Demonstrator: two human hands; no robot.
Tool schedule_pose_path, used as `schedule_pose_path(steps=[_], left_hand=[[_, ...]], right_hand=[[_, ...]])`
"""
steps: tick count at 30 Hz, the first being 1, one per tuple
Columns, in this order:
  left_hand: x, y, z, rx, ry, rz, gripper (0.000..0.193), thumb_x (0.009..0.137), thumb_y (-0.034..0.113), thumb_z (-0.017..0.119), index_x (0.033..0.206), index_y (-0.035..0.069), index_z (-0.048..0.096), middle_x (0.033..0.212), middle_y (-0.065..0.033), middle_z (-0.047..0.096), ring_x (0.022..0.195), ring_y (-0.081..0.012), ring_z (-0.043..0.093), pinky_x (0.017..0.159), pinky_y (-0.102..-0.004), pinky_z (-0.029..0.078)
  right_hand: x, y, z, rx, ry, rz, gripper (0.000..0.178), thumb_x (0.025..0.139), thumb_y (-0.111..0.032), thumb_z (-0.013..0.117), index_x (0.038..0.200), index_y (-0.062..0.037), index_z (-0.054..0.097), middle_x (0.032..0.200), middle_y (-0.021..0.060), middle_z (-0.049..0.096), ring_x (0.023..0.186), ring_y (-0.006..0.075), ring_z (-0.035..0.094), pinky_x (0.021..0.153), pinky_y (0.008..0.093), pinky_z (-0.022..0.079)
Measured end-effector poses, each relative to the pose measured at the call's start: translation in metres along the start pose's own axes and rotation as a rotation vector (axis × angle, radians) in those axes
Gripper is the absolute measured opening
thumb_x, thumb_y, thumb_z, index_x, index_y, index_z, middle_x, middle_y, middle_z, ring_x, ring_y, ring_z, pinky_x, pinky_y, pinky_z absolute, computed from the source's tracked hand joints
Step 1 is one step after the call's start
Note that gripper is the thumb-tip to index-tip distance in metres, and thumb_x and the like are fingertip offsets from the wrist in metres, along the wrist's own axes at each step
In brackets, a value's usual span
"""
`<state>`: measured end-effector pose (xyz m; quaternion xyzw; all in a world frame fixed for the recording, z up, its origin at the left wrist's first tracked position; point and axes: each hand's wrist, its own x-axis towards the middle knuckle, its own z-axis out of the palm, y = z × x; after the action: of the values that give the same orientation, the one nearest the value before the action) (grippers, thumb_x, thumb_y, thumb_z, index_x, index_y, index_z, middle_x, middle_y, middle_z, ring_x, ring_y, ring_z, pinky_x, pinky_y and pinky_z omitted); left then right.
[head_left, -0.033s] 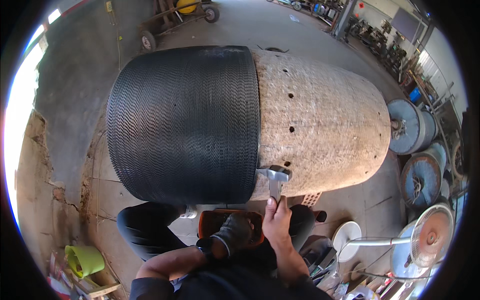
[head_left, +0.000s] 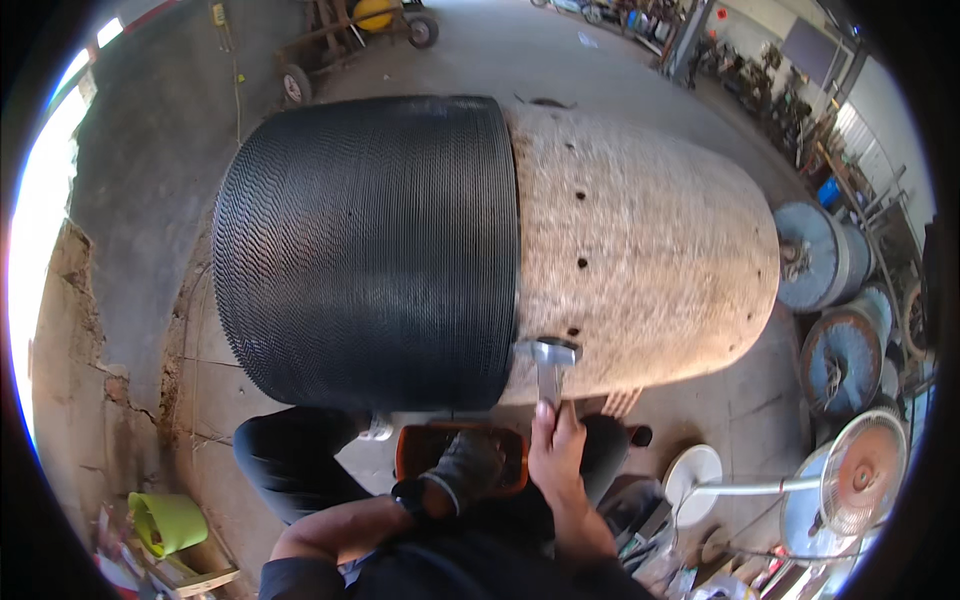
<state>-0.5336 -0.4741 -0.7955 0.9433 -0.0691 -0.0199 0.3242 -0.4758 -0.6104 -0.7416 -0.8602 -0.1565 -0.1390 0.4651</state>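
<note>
My bare right hand (head_left: 558, 450) is wrapped round the handle of a hammer (head_left: 552, 352). The metal head lies over the edge between the drum's black ridged winding (head_left: 370, 250) on the left and its pale, fibrous surface (head_left: 650, 240) on the right. Dark holes dot that pale part. Whether the head touches the drum I cannot tell. My left hand (head_left: 468, 468), in a dark grey glove, reaches into an orange-red bin (head_left: 410, 455) between my knees. Its fingers and what they may hold are hidden there.
A white pedestal fan (head_left: 862, 462) stands at the lower right, near metal drums (head_left: 838, 358) along the right side. At lower left is a lime-green bucket (head_left: 170, 522). A wheeled cart (head_left: 335, 45) sits at the back left; machine parts line the far right wall.
The drum and hammer appear very slightly lower in the picture. My right hand keeps its grip, and my left hand stays in the bin.
</note>
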Motion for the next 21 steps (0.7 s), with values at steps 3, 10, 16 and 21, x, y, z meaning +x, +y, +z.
schedule_pose_path(steps=[3,10,16,21], left_hand=[[0.001,-0.013,0.013,0.196,-0.037,0.160,0.022,0.089,0.019,0.061,0.083,0.003,0.074,0.082,-0.0186,0.072,0.077,-0.0364,0.071,0.070,-0.0463,0.057],[0.006,-0.005,-0.007,0.362,-0.006,0.373,0.028,0.092,0.025,0.060,0.077,0.004,0.070,0.077,-0.0149,0.069,0.073,-0.0336,0.070,0.063,-0.0438,0.055],[-0.007,-0.001,-0.017,0.068,0.029,0.225,0.031,0.093,0.031,0.063,0.079,0.003,0.064,0.074,-0.0161,0.065,0.070,-0.0347,0.066,0.064,-0.0468,0.051],[-0.003,0.004,-0.038,0.179,0.354,0.259,0.019,0.083,0.017,0.072,0.092,0.005,0.060,0.086,-0.0135,0.065,0.075,-0.0334,0.063,0.072,-0.0466,0.047]], right_hand=[[-0.013,-0.027,-0.014,0.272,0.141,0.005,0.020,0.103,-0.018,0.055,0.100,0.0013,0.054,0.066,0.0174,0.059,0.054,0.0306,0.062,0.051,0.0395,0.047],[0.007,0.009,-0.008,0.924,-0.086,0.480,0.034,0.105,-0.039,0.055,0.098,-0.0060,0.052,0.065,0.0017,0.048,0.047,0.0105,0.043,0.042,0.0275,0.036],[0.000,-0.013,0.001,0.624,-0.109,0.311,0.030,0.109,-0.033,0.047,0.099,-0.0050,0.051,0.065,-0.0003,0.047,0.051,0.0069,0.042,0.045,0.0238,0.035],[-0.003,-0.011,-0.014,0.191,0.197,-0.236,0.020,0.105,-0.019,0.049,0.104,0.0006,0.051,0.068,0.0062,0.051,0.055,0.0158,0.051,0.049,0.0293,0.039]])
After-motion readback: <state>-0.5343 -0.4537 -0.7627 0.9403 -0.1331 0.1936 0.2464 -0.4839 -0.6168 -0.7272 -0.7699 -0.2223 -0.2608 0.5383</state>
